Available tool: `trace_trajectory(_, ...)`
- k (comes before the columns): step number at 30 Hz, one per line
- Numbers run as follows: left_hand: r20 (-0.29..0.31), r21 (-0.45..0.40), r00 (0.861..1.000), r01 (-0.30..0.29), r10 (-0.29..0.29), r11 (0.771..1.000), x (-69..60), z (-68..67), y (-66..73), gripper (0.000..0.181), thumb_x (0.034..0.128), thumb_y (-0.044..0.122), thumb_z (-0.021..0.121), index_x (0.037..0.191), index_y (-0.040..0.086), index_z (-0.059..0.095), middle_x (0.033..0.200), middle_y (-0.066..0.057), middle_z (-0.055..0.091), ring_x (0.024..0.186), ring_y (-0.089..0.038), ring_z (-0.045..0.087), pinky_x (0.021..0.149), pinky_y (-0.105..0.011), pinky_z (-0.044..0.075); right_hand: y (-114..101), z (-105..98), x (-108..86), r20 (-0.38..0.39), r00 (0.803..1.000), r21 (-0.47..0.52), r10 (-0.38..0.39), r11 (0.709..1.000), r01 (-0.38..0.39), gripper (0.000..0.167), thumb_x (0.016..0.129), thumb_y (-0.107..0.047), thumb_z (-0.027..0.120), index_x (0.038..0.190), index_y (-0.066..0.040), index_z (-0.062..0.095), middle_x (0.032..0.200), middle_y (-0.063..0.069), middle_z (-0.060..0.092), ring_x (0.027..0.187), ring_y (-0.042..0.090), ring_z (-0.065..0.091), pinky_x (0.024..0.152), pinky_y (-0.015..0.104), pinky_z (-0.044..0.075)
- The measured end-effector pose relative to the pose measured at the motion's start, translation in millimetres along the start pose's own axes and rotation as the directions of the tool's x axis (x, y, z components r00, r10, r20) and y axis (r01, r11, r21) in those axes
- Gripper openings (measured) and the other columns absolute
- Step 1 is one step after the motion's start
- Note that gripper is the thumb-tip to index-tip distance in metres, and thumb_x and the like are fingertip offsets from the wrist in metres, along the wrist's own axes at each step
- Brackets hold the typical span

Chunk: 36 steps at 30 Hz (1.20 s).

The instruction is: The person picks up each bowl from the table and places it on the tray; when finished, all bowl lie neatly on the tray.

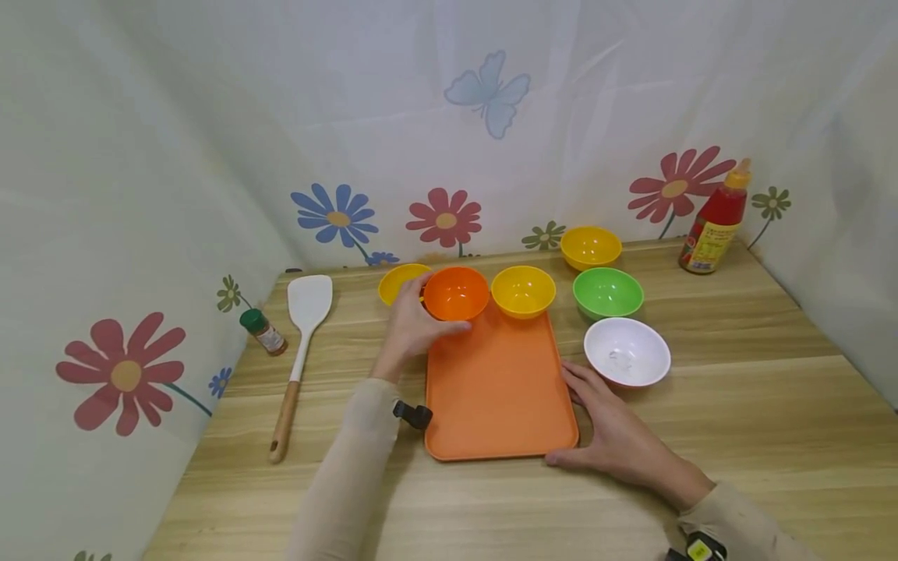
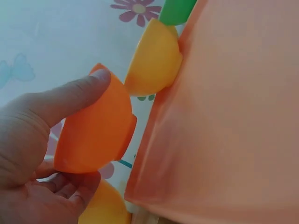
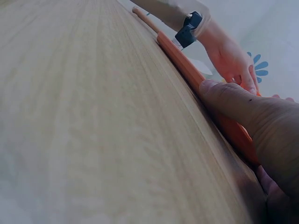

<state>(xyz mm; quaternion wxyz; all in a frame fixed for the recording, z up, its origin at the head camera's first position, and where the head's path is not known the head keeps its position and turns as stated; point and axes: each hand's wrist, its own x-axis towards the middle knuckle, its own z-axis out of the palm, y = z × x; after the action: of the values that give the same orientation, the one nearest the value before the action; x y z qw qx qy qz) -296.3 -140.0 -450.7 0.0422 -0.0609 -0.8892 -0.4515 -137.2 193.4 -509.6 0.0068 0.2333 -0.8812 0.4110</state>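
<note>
The left hand grips an orange bowl at the far left corner of an orange tray. In the left wrist view, the thumb lies on the side of the orange bowl and the fingers are under its other side. The right hand rests at the tray's near right corner, thumb on the near edge and fingers along the right side. In the right wrist view its thumb touches the tray's rim. A yellow bowl stands at the tray's far edge, beside the orange bowl.
Another yellow bowl is behind the left hand. Right of the tray are a white bowl, a green bowl and a yellow bowl. A sauce bottle stands far right; a spatula and a small jar lie left.
</note>
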Motion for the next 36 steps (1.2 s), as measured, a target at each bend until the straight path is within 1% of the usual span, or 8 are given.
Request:
trace_trajectory(4, -0.012, 0.087, 0.999, -0.045, 0.046, 0.995, 0.9, 5.3, 5.7, 0.111, 0.0757, 0.038, 0.106, 0.165, 0.011, 0.047, 0.154, -0.013, 0.053, 0.140, -0.035, 0.053, 0.119, -0.057, 0.053, 0, 0, -0.3, 0.004, 1.000, 0.004, 0.002, 1.000, -0.002, 0.131, 0.074, -0.064, 0.100, 0.168, 0.004, 0.040, 0.174, 0.017, 0.036, 0.144, 0.034, 0.063, 0.117, 0.048, 0.053)
trace_trajectory(9, -0.012, 0.159, 0.999, -0.045, 0.048, 0.986, -1.1, 10.3, 9.6, 0.115, 0.0755, 0.038, 0.106, 0.168, 0.009, 0.045, 0.158, -0.016, 0.052, 0.142, -0.038, 0.051, 0.120, -0.061, 0.051, -1, 0, -0.6, 0.012, 1.000, -0.004, 0.008, 1.000, -0.008, 0.131, 0.075, -0.065, 0.099, 0.168, 0.004, 0.039, 0.175, 0.018, 0.035, 0.145, 0.034, 0.063, 0.118, 0.048, 0.053)
trace_trajectory(14, -0.015, 0.192, 0.999, -0.034, 0.037, 0.981, -3.0, 12.5, 8.4, 0.113, 0.0773, 0.042, 0.104, 0.168, 0.008, 0.045, 0.160, -0.015, 0.055, 0.145, -0.038, 0.052, 0.123, -0.060, 0.049, -1, 0, -1.1, 0.014, 1.000, -0.008, 0.006, 1.000, -0.005, 0.131, 0.075, -0.065, 0.099, 0.168, 0.004, 0.039, 0.175, 0.017, 0.035, 0.145, 0.034, 0.062, 0.117, 0.048, 0.053)
trace_trajectory(21, -0.018, 0.174, 1.000, -0.004, 0.007, 0.985, -4.1, 12.2, 4.9, 0.109, 0.0824, 0.039, 0.102, 0.169, 0.005, 0.044, 0.161, -0.016, 0.057, 0.145, -0.039, 0.055, 0.125, -0.055, 0.048, -2, -1, -1.2, 0.015, 1.000, -0.020, 0.008, 1.000, -0.008, 0.131, 0.075, -0.066, 0.098, 0.169, 0.004, 0.038, 0.176, 0.017, 0.033, 0.146, 0.033, 0.061, 0.118, 0.049, 0.052)
trace_trajectory(27, 0.000, 0.165, 1.000, -0.023, 0.023, 0.986, -1.7, 11.4, -2.6, 0.110, 0.0867, 0.034, 0.099, 0.172, 0.003, 0.038, 0.166, -0.018, 0.055, 0.150, -0.039, 0.054, 0.126, -0.054, 0.047, -2, -1, -0.6, 0.022, 1.000, -0.021, 0.017, 1.000, -0.016, 0.132, 0.075, -0.066, 0.098, 0.169, 0.004, 0.038, 0.177, 0.017, 0.032, 0.146, 0.033, 0.061, 0.118, 0.049, 0.052)
trace_trajectory(31, 0.010, 0.145, 1.000, -0.028, 0.027, 0.989, -2.0, 9.4, -4.4, 0.114, 0.0858, 0.033, 0.100, 0.174, 0.003, 0.034, 0.170, -0.018, 0.050, 0.154, -0.039, 0.051, 0.127, -0.054, 0.044, -2, -1, -1.1, 0.025, 0.999, -0.018, 0.022, 1.000, -0.022, 0.131, 0.076, -0.067, 0.098, 0.169, 0.003, 0.038, 0.177, 0.016, 0.032, 0.146, 0.033, 0.062, 0.119, 0.050, 0.052)
trace_trajectory(36, 0.012, 0.093, 1.000, -0.029, 0.028, 0.995, -1.7, 4.4, 0.4, 0.115, 0.0835, 0.030, 0.102, 0.174, 0.008, 0.035, 0.171, -0.016, 0.049, 0.154, -0.037, 0.049, 0.127, -0.054, 0.045, -2, -1, -1.1, 0.019, 1.000, -0.014, 0.014, 1.000, -0.014, 0.131, 0.076, -0.066, 0.098, 0.169, 0.004, 0.038, 0.177, 0.017, 0.032, 0.146, 0.033, 0.061, 0.118, 0.050, 0.052)
